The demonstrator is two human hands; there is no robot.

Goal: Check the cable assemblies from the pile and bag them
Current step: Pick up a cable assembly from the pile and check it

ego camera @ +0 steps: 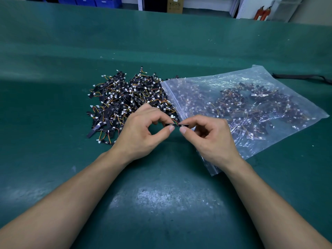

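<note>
Nearest, our forearms reach in over the green table [53, 123]. Our left hand [142, 130] and right hand [210, 135] meet, each pinching one end of a cable assembly [177, 124] between thumb and forefinger. Beyond the left hand lies the pile [125, 99]; right of it, the clear bag [251, 108], already part-filled.

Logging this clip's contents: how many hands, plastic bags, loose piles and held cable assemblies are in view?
hands: 2 (left hand, right hand)
plastic bag: 1
loose pile: 1
held cable assembly: 1
Total: 5
</note>
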